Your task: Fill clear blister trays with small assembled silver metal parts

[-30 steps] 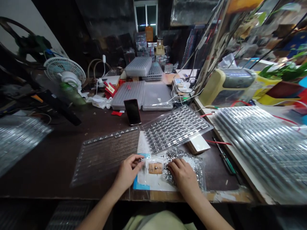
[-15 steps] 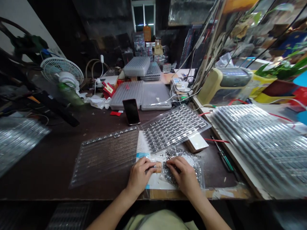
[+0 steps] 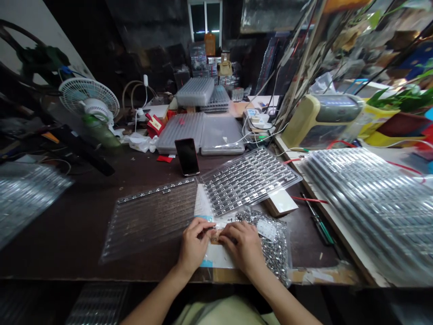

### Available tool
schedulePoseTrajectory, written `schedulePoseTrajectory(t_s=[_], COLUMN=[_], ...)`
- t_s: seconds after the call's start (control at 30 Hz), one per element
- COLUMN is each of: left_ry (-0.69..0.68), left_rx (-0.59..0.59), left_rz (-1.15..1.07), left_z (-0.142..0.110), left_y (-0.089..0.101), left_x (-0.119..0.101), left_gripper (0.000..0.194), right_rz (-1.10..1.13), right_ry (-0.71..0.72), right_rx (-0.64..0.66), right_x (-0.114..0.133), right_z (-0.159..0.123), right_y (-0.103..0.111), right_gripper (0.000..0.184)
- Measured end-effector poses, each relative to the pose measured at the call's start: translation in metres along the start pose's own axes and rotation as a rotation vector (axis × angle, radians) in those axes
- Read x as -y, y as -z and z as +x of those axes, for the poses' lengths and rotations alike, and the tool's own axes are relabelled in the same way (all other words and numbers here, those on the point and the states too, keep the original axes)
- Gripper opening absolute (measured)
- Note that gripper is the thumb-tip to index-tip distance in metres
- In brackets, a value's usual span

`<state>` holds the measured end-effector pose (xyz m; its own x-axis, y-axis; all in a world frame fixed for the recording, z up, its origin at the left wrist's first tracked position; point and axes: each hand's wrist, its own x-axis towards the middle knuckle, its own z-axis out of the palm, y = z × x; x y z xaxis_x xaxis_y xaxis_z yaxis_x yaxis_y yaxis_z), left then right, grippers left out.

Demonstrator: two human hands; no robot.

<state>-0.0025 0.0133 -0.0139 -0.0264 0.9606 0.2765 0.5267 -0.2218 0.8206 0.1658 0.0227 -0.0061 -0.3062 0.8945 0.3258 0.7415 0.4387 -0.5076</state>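
My left hand (image 3: 194,241) and my right hand (image 3: 241,243) meet over a small tan wooden block (image 3: 215,236) on a white sheet (image 3: 216,257) near the table's front edge. Both hands have curled, pinching fingers at the block; what they pinch is too small to name. Just right of my right hand lies a clear bag of small metal parts (image 3: 274,246). A nearly empty clear blister tray (image 3: 150,216) lies to the left. A filled tray of metal parts (image 3: 248,178) rests tilted behind the hands.
A phone (image 3: 187,157) stands propped mid-table. Stacked clear trays (image 3: 368,203) fill the right side, with screwdrivers (image 3: 316,219) beside them. A small fan (image 3: 88,101) stands back left, more trays (image 3: 203,131) at the back, a yellow machine (image 3: 321,119) back right.
My right hand left the bag of parts and moved left to the wooden block. My left hand moved right onto the block from the sheet's left edge.
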Motion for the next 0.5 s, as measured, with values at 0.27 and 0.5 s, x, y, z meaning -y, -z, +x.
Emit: schedulePoseTrajectory(t_s=[0.27, 0.5], left_ry=[0.000, 0.026], left_rx=[-0.021, -0.006], left_rz=[-0.022, -0.024], left_z=[0.001, 0.002], left_y=[0.001, 0.001], left_x=[0.006, 0.005], left_gripper=[0.014, 0.015], right_rz=[-0.123, -0.283], right_ry=[0.069, 0.286], right_rx=[0.036, 0.100], right_x=[-0.004, -0.036], right_z=[-0.001, -0.008], right_y=[-0.001, 0.015], right_gripper=[0.016, 0.022])
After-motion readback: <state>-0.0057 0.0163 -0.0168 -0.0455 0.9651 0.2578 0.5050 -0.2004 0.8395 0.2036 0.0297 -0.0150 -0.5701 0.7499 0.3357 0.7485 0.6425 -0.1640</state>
